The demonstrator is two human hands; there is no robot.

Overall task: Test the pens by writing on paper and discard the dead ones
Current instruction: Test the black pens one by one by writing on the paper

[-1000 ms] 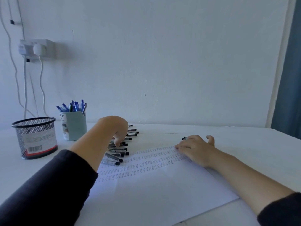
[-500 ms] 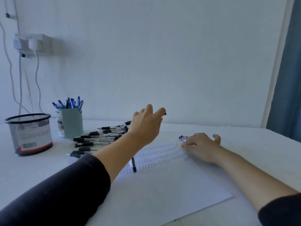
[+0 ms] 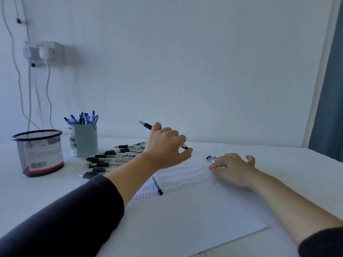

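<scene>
Fingers of left hand [image 3: 165, 145] grip pen [image 3: 147, 125]; right hand [image 3: 232, 166] flat on paper [image 3: 185, 210].

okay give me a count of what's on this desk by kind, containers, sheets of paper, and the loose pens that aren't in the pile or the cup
Containers: 2, the mesh basket and the blue cup.
Sheets of paper: 1, the paper.
Loose pens: 2 clear, one held in the left hand as the held pen, one pen on the paper; more partly hidden at the right hand.
Total: 5.
</scene>
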